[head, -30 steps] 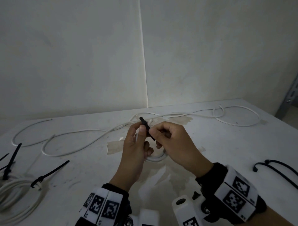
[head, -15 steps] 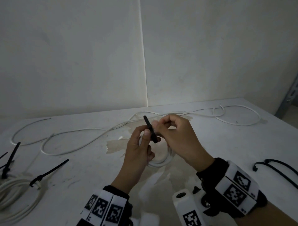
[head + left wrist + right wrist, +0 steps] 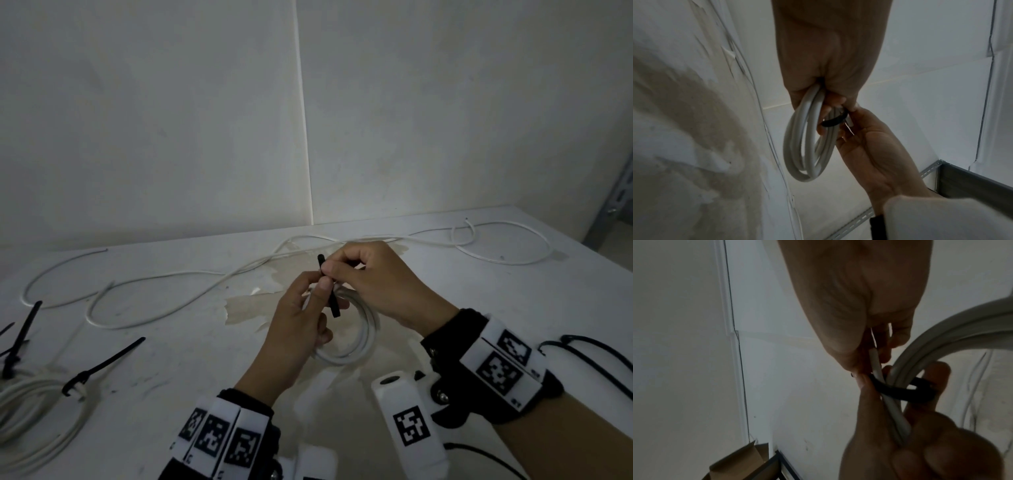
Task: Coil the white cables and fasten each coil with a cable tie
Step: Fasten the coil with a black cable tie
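Over the middle of the table, my left hand (image 3: 317, 291) grips a small coil of white cable (image 3: 356, 339), which hangs below the fingers. A black cable tie (image 3: 328, 287) is looped round the coil's strands (image 3: 807, 146). Its loop (image 3: 833, 121) shows just under my left fingers. My right hand (image 3: 332, 270) pinches the tie from the right, thumb against forefinger. The tie's stiff end sticks up and down between the two hands. In the right wrist view the tie (image 3: 900, 391) circles the coil (image 3: 941, 337), and a loose cable end (image 3: 877, 368) runs beside it.
A long loose white cable (image 3: 171, 277) snakes along the back of the table (image 3: 171, 342) to the right corner (image 3: 496, 253). At the left edge lies a tied coil (image 3: 30, 404) with black ties (image 3: 102, 363). Spare black ties (image 3: 599, 349) lie at the right. A metal rack (image 3: 616, 212) stands beyond.
Both hands have shifted slightly right with the coil. The black tie has turned more upright, and more of its length shows between the thumbs.
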`<state>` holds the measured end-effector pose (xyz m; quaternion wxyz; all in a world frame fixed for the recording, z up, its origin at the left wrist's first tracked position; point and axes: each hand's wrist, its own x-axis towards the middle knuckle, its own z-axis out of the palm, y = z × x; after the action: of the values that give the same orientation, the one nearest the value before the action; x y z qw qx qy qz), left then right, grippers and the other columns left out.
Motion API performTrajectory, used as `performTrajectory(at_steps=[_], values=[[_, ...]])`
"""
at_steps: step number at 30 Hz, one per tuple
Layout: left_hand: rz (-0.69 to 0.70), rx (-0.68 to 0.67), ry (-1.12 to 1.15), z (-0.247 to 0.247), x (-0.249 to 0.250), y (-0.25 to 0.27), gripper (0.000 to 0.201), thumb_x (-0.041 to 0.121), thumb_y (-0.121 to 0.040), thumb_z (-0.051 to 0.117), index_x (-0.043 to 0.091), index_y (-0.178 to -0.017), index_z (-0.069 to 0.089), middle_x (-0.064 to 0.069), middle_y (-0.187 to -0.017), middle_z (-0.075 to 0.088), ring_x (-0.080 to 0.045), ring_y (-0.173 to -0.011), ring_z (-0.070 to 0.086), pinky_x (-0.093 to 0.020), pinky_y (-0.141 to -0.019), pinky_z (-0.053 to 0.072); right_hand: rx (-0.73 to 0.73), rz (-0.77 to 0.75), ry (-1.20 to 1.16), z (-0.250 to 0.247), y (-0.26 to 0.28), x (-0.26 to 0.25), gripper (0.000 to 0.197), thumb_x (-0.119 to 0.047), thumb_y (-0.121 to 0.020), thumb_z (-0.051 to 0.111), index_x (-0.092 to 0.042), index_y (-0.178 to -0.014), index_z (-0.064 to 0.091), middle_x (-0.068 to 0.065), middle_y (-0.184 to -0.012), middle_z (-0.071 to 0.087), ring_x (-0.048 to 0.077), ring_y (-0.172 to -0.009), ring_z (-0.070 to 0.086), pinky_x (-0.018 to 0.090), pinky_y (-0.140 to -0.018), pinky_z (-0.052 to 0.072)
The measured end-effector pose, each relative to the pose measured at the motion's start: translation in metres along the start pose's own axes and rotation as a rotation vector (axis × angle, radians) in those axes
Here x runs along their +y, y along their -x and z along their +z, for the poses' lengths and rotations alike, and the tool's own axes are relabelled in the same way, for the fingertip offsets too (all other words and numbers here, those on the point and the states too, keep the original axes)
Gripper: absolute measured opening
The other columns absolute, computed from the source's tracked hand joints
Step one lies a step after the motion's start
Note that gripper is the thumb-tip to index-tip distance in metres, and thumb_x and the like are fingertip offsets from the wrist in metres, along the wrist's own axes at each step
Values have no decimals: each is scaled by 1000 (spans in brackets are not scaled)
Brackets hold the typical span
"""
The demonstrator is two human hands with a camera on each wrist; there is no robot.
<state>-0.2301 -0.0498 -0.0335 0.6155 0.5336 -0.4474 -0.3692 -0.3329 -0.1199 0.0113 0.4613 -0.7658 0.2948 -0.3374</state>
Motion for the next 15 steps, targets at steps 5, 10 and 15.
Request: performTrajectory(at_steps=[5, 10, 15], values=[[-11, -1, -93, 1, -4, 5, 15, 28, -94, 45, 20, -94, 57, -9, -80, 64, -4, -38, 38, -21, -45, 37, 148, -53, 62, -1, -8, 2, 16, -18, -90, 55, -7, -82, 65, -4, -68, 60, 1, -58, 53, 13, -60, 42], [21, 27, -93, 1, -2, 4, 13, 27, -94, 46, 21, -95, 58, -6, -77, 65, -4, -39, 38, -21, -45, 39, 96, -58, 37, 3, -8, 0, 12, -22, -89, 58, -13, -81, 62, -8, -69, 59, -3, -58, 54, 13, -60, 44], [14, 53, -11, 3, 3, 4, 16, 23, -95, 44, 15, -95, 58, -9, -76, 64, -6, -37, 32, -20, -42, 33, 33, -100, 20, 3, -6, -1, 15, -20, -82, 67, -16, -69, 64, -10, -62, 60, -2, -61, 55, 14, -64, 45]])
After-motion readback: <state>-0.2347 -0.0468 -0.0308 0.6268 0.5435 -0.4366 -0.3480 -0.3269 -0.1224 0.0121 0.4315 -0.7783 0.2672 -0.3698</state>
